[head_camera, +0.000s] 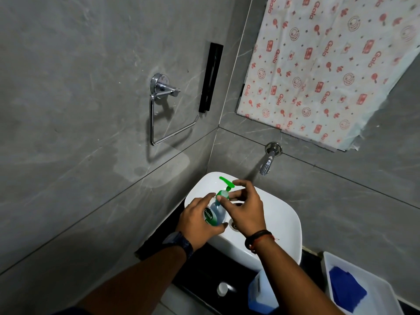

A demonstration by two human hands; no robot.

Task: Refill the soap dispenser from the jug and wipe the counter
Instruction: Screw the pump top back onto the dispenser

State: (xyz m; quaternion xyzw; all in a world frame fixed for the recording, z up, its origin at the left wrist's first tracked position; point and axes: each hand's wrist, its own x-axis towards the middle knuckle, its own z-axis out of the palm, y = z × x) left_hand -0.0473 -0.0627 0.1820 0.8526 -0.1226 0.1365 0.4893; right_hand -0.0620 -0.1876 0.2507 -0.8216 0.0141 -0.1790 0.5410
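A clear Dettol soap dispenser (214, 215) with a green pump head (226, 183) is held over the white basin (284, 214). My left hand (197, 220) is wrapped around the bottle's body. My right hand (244, 208) pinches the green collar at the bottle's neck. A translucent jug (261, 294) of blue liquid stands on the black counter (200, 269) below the basin, partly hidden by my right forearm. Its white cap (222, 289) lies on the counter to the left of it. A folded blue cloth (346, 289) lies in a white tray (384, 298) at the lower right.
A chrome tap (268, 161) sticks out of the grey tiled wall above the basin. A chrome towel ring (162, 110) and a black bar (211, 78) hang on the left wall. A patterned sheet (329, 64) covers the upper right.
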